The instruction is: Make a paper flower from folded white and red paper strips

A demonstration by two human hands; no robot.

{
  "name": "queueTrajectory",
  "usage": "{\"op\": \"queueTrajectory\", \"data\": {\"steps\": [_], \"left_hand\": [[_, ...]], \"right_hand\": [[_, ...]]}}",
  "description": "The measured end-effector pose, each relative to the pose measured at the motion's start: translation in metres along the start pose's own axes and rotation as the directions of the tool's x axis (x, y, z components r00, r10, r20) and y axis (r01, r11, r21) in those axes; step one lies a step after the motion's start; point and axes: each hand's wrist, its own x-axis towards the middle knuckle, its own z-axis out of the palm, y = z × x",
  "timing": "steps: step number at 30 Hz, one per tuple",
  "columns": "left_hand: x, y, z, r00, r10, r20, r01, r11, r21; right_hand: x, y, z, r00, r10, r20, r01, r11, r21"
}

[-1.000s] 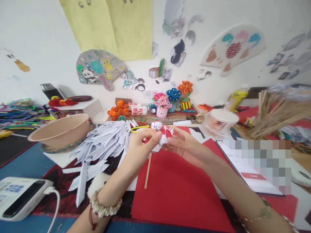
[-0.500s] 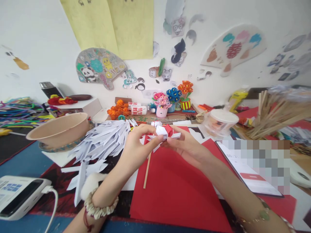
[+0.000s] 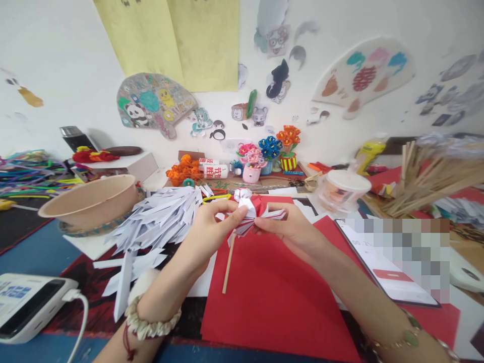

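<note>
Between both hands is a folded red-and-white paper piece [image 3: 247,204], its pleated layers fanned out at the lower right. My left hand [image 3: 215,224] pinches its left side between thumb and fingers. On the other side, my right hand [image 3: 291,227] grips the fanned layers, its lower fingers partly hidden behind them. A rounded, crumpled white paper form [image 3: 242,194] shows just above the left fingertips; I cannot tell whether it is joined to the piece. Beneath the hands lie red paper sheets [image 3: 276,297] and a thin wooden stick [image 3: 229,267], whose upper end is hidden under the paper.
Folded white paper strips [image 3: 159,217] are heaped on the left, near a beige basin [image 3: 91,201] and a white power bank [image 3: 34,307]. A tablet [image 3: 389,267] and a lidded tub [image 3: 342,189] stand right. Small flower pots [image 3: 251,174] line the back.
The paper piece has turned and tilted, so its pleated edges now fan out towards me. My right hand has shifted slightly, and both hands still hold the piece.
</note>
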Motion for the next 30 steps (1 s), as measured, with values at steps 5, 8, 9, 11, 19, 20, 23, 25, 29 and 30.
{"op": "queueTrajectory", "data": {"steps": [5, 8, 9, 11, 19, 20, 23, 25, 29, 30], "left_hand": [[0.001, 0.005, -0.007, 0.997, 0.009, 0.08, -0.007, 1.0, -0.022], [0.001, 0.007, -0.01, 0.993, 0.004, 0.122, 0.002, 0.999, -0.047], [0.0, 0.008, -0.01, 0.992, -0.007, 0.129, 0.015, 0.998, -0.061], [0.0, 0.008, -0.01, 0.989, -0.032, 0.144, 0.047, 0.994, -0.095], [0.001, 0.003, -0.008, 0.961, -0.1, 0.259, 0.15, 0.972, -0.182], [0.001, 0.003, -0.009, 0.964, -0.094, 0.25, 0.139, 0.976, -0.169], [0.0, 0.005, -0.011, 0.974, -0.071, 0.216, 0.095, 0.99, -0.104], [-0.001, 0.007, -0.01, 0.981, -0.045, 0.187, 0.053, 0.998, -0.037], [-0.002, 0.008, -0.003, 0.996, 0.022, 0.083, -0.025, 0.999, 0.039], [-0.003, 0.008, -0.002, 0.997, 0.024, 0.075, -0.026, 0.999, 0.026]], "right_hand": [[-0.002, -0.004, 0.0, 1.0, -0.012, 0.013, 0.013, 0.997, -0.072], [-0.002, -0.006, -0.001, 0.997, 0.041, 0.066, -0.037, 0.997, -0.06], [-0.002, -0.007, -0.002, 0.995, 0.057, 0.084, -0.053, 0.997, -0.055], [-0.003, -0.007, -0.003, 0.991, 0.076, 0.114, -0.07, 0.996, -0.05], [-0.003, -0.01, -0.005, 0.974, 0.112, 0.196, -0.105, 0.993, -0.046], [-0.003, -0.011, -0.005, 0.975, 0.106, 0.194, -0.1, 0.994, -0.041], [-0.003, -0.012, -0.006, 0.978, 0.087, 0.19, -0.077, 0.995, -0.056], [-0.003, -0.012, -0.007, 0.978, 0.09, 0.189, -0.074, 0.993, -0.088], [-0.003, -0.013, -0.007, 0.979, 0.101, 0.176, -0.076, 0.987, -0.14], [-0.003, -0.013, -0.007, 0.98, 0.101, 0.174, -0.076, 0.987, -0.144]]}}
